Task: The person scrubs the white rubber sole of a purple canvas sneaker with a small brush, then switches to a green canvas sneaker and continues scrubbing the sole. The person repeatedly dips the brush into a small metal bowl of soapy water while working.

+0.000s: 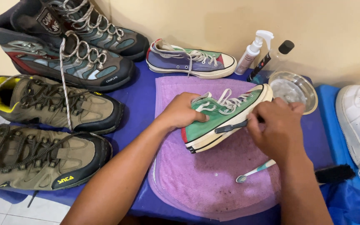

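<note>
Six shoes show whole or nearly so: two tan boots (42, 160) (59, 104), two grey boots (63, 58) (101, 29), and two small sneakers (223, 112) (190, 60). One white shoe (359, 125) is cut off at the edge. Two bottles (253, 50) (271, 58). One glass bowl (305, 89). One purple towel (205, 179). One toothbrush (255, 171). One black brush (336, 173). Two hands (182, 110) (278, 127).

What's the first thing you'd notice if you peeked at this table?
A bright green sneaker tipped on its side in the middle, on a purple towel. The left hand steadies it while the right hand holds a dark brush against its sole edge. Big hiking boots crowd the left side.
</note>
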